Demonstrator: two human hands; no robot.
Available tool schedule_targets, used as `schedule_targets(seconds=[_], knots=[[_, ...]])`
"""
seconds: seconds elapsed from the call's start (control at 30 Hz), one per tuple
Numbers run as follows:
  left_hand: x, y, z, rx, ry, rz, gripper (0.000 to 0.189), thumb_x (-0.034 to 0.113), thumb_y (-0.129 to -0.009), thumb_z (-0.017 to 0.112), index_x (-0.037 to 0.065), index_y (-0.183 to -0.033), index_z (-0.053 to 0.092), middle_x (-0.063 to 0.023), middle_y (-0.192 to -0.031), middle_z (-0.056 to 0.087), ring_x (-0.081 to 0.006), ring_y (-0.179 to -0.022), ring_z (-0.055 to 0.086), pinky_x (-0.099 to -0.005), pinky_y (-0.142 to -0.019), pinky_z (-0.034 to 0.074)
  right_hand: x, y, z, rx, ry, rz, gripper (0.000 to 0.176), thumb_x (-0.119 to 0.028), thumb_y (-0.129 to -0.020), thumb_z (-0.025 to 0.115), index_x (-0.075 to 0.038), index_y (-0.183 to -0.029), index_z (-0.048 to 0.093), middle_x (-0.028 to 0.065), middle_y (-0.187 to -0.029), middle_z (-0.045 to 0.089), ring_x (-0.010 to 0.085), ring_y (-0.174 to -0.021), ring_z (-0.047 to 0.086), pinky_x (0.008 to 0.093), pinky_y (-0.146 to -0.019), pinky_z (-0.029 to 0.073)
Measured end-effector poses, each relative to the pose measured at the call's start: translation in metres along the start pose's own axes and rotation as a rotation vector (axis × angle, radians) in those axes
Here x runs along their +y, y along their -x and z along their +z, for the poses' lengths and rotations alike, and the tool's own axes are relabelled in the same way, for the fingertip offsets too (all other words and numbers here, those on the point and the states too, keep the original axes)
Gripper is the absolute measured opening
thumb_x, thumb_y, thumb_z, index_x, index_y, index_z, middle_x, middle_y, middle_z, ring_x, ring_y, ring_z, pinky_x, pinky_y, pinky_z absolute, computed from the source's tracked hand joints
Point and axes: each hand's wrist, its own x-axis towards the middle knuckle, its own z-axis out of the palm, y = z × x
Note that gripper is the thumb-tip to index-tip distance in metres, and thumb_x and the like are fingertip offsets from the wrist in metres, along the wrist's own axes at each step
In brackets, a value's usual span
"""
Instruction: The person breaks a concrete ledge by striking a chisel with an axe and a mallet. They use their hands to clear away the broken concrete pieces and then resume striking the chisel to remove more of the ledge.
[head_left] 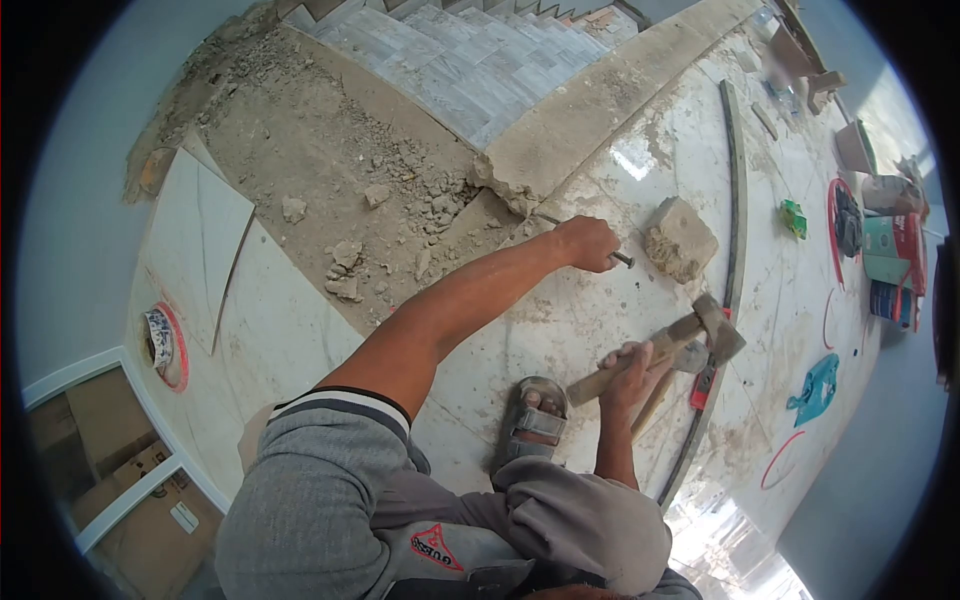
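Note:
My left hand is wrapped round a metal chisel, whose thin end points at the broken edge of a concrete ledge. My right hand grips the wooden handle of a hammer, its heavy metal head held out to the right of the chisel. Under that hammer, a mallet with a grey head appears to lie on the tiles. Just beyond the chisel's struck end sits a broken block of concrete. Rubble lies along the ledge's broken end.
Dusty white tiles surround my sandalled foot. A long straightedge bar runs along the right. Tiled stairs descend ahead. Loose tile and a tape roll are at left; a teal bag and boxes at right.

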Motion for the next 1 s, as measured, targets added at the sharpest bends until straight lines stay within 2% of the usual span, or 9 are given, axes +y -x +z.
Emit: schedule_targets(seconds=[0.1,0.2,0.33,0.43,0.53,0.73,0.83,0.87,1.0], knots=[[-0.002,-0.007,0.003,0.043,-0.026,0.004,0.027,0.031,-0.072,0.059,0.005,-0.073,0.065,-0.0191,-0.070,0.063,-0.0365,-0.071,0.063,-0.0444,-0.068,0.050,0.022,-0.009,-0.005,-0.375,0.364,0.140,0.022,-0.020,-0.093,0.048,-0.010,-0.107,0.035,0.0058,-0.070,0.050,0.0142,-0.047,0.049,0.0275,-0.041,0.044],[-0.008,-0.002,0.008,-0.016,-0.117,0.015,0.025,0.029,-0.073,0.059,0.004,-0.075,0.065,-0.0188,-0.071,0.063,-0.0360,-0.072,0.063,-0.0441,-0.067,0.051,0.009,-0.003,-0.008,-0.309,0.396,0.217,0.021,-0.020,-0.093,0.049,-0.009,-0.106,0.036,0.0054,-0.068,0.050,0.0139,-0.046,0.049,0.0273,-0.040,0.044],[-0.003,-0.001,0.010,-0.083,-0.129,0.042,0.023,0.025,-0.073,0.058,0.004,-0.077,0.065,-0.0181,-0.074,0.064,-0.0348,-0.073,0.063,-0.0437,-0.068,0.051,-0.031,-0.002,-0.011,0.034,0.122,-0.099,0.021,-0.022,-0.094,0.047,-0.008,-0.104,0.036,0.0053,-0.066,0.048,0.0137,-0.048,0.050,0.0285,-0.039,0.045],[-0.004,-0.001,0.004,-0.085,-0.130,0.021,0.022,0.025,-0.073,0.058,0.004,-0.077,0.065,-0.0179,-0.074,0.064,-0.0345,-0.074,0.064,-0.0437,-0.068,0.051,-0.020,-0.012,-0.019,0.023,0.047,-0.124,0.021,-0.021,-0.094,0.047,-0.008,-0.105,0.036,0.0055,-0.065,0.048,0.0136,-0.048,0.050,0.0282,-0.040,0.045],[-0.005,-0.002,0.011,-0.056,-0.134,0.044,0.023,0.026,-0.073,0.059,0.004,-0.076,0.065,-0.0180,-0.074,0.064,-0.0347,-0.073,0.063,-0.0438,-0.067,0.051,0.009,0.001,-0.010,-0.370,0.412,0.118,0.025,-0.020,-0.093,0.050,-0.007,-0.109,0.036,0.0055,-0.066,0.049,0.0137,-0.046,0.050,0.0272,-0.039,0.044],[-0.007,-0.004,0.002,0.007,-0.083,0.001,0.023,0.026,-0.072,0.059,0.004,-0.074,0.064,-0.0184,-0.071,0.063,-0.0348,-0.071,0.063,-0.0433,-0.065,0.051,-0.004,0.001,-0.018,-0.075,-0.003,-0.052,0.023,-0.019,-0.092,0.050,-0.008,-0.108,0.037,0.0049,-0.067,0.049,0.0143,-0.045,0.050,0.0270,-0.039,0.045],[-0.006,-0.003,0.003,0.037,-0.066,0.034,0.023,0.026,-0.072,0.058,0.004,-0.074,0.064,-0.0184,-0.070,0.063,-0.0348,-0.070,0.063,-0.0437,-0.065,0.050,0.021,-0.006,-0.005,-0.063,0.127,0.022,0.021,-0.019,-0.092,0.050,-0.008,-0.104,0.038,0.0042,-0.065,0.048,0.0142,-0.045,0.050,0.0271,-0.039,0.045],[-0.007,-0.003,0.003,0.037,-0.100,0.033,0.023,0.026,-0.072,0.058,0.004,-0.074,0.064,-0.0183,-0.069,0.063,-0.0350,-0.070,0.063,-0.0439,-0.065,0.050,0.008,0.003,0.010,-0.241,0.337,0.174,0.020,-0.019,-0.092,0.050,-0.007,-0.102,0.038,0.0037,-0.064,0.047,0.0141,-0.044,0.049,0.0274,-0.039,0.045],[-0.010,-0.002,-0.002,0.051,-0.082,0.014,0.023,0.027,-0.073,0.058,0.005,-0.075,0.064,-0.0182,-0.070,0.063,-0.0353,-0.070,0.063,-0.0444,-0.066,0.050,-0.011,0.005,0.002,-0.272,0.232,0.120,0.021,-0.021,-0.092,0.051,-0.008,-0.103,0.037,0.0049,-0.065,0.049,0.0139,-0.045,0.050,0.0274,-0.039,0.045]])
